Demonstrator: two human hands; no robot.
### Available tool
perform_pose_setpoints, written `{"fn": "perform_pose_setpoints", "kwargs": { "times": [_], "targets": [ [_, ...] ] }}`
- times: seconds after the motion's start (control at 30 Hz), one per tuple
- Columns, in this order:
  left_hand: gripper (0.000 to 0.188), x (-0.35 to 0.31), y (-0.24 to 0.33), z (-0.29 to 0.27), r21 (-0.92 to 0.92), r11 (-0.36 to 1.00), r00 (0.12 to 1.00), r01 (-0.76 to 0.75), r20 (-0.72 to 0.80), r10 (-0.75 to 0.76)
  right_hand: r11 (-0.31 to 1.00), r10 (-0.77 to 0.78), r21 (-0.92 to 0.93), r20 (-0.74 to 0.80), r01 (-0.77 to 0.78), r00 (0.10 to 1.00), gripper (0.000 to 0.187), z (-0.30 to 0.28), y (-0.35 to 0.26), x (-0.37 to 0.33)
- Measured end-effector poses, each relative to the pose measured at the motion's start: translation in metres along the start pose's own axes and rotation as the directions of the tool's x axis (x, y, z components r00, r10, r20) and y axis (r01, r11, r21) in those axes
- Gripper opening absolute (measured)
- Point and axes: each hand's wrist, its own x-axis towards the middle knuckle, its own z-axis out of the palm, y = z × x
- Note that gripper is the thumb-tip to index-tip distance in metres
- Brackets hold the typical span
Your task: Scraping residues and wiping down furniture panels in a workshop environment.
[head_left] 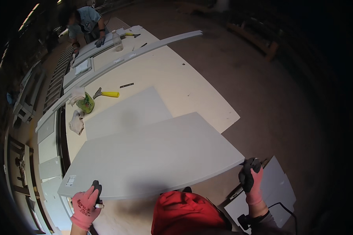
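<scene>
A large light-grey panel [157,152] with a small white label near its left corner lies in front of me, overlapping another grey panel [129,111] on the pale table. My left hand [85,206], in a pink glove with dark fingertips, is closed at the near left edge of the large panel. A small whitish bit shows by its fingers; what it is I cannot make out. At the right corner, my right hand [252,176] in a pink and black glove has its fingers wrapped round the same panel.
On the pale table [192,82] lie a yellow-handled scraper [108,94], a green container [86,103], a whitish rag [77,122] and a long grey strip [161,44]. A co-worker [86,23] bends over panels at the far end. More grey panels [276,188] stand low at right.
</scene>
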Motion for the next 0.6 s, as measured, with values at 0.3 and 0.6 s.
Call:
{"fn": "perform_pose_setpoints", "kwargs": {
  "times": [0.3, 0.6],
  "targets": [
    [0.039, 0.193, -0.061, -0.11, -0.326, 0.894, 0.948, 0.308, 0.031, -0.315, 0.943, 0.04, 0.327, 0.091, -0.068, 0.995, 0.055, 0.105, 0.014, 0.218],
    [0.035, 0.382, -0.197, -0.068, -0.254, 0.871, 0.893, 0.42, -0.054, -0.447, 0.919, 0.284, 0.213, 0.223, -0.331, 0.932, 0.034, 0.226, 0.063, 0.342]
  ]
}}
